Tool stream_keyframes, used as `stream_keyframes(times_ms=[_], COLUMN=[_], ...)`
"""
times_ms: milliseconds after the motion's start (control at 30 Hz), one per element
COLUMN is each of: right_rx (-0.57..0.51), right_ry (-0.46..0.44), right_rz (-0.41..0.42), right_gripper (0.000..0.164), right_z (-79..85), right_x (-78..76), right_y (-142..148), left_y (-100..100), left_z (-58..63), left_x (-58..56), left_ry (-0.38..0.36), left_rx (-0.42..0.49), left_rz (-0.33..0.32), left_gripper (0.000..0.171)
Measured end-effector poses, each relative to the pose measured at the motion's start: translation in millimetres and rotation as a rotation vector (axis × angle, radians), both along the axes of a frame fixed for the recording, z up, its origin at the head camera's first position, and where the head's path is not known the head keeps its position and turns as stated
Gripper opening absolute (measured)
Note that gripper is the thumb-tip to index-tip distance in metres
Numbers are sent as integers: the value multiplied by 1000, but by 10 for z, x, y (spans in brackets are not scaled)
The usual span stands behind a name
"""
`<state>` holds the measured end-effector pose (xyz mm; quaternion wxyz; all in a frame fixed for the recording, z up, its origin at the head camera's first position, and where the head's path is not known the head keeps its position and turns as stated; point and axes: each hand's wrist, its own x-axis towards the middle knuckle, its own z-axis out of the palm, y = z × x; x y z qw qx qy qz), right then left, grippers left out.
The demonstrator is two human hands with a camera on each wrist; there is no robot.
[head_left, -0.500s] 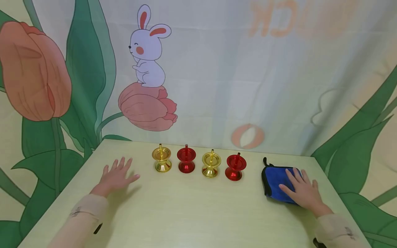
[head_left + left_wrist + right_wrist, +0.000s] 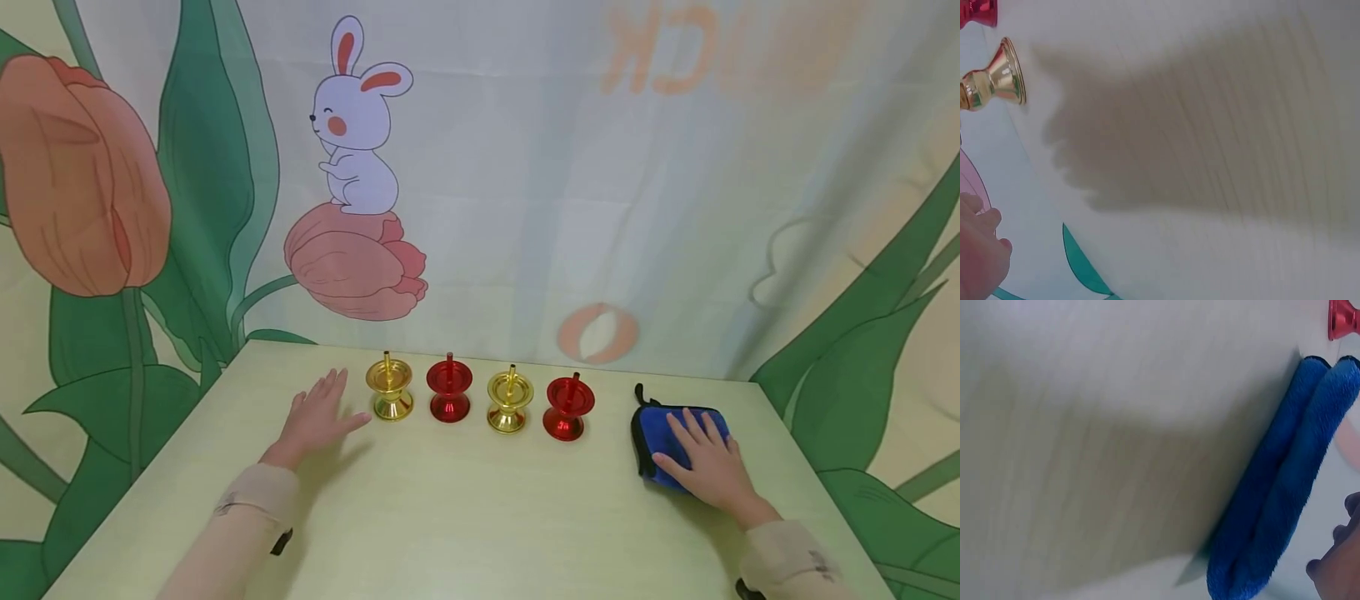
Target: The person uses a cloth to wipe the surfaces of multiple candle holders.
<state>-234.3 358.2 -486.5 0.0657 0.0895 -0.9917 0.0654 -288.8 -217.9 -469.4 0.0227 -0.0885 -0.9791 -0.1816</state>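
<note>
In the head view, four-in-a-row style small metal candle holders alternate in colour: a gold candle holder (image 2: pixel 392 392), a red candle holder (image 2: pixel 449 392), another gold candle holder (image 2: pixel 509 402) and another red candle holder (image 2: pixel 567 410). My left hand (image 2: pixel 318 421) hovers left of the first gold one, fingers spread, holding nothing; its shadow falls on the table in the left wrist view. Over a folded blue plush cloth (image 2: pixel 660 433) with black edging and a loop is my right hand (image 2: pixel 708 471), fingers straight. The right wrist view shows a gap between fingertips and cloth (image 2: pixel 1279 481).
The pale wooden table (image 2: pixel 450 517) ends at a back edge just behind the candle holders. A hanging curtain (image 2: pixel 510 208) printed with tulips and a rabbit rises behind it.
My left hand has moved right, closer to the first gold candle holder. My right hand has shifted slightly left over the cloth. The candle holders and cloth stay in place.
</note>
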Motion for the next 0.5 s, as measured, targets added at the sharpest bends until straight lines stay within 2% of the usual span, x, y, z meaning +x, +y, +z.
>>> stream_keyframes(times_ms=[167, 333, 500], right_rx=[-53, -103, -84], right_ry=[-43, -69, -92], right_rz=[-6, -16, -19], right_gripper=[79, 79, 78], right_z=[-63, -148, -209], right_x=[-1, 5, 6], right_y=[-52, -70, -83], left_y=[165, 312, 404], left_z=[-42, -66, -64], left_x=[-69, -161, -219], left_ry=[12, -10, -48], left_rx=[102, 145, 188], left_rz=[34, 63, 75], left_gripper=[91, 95, 99])
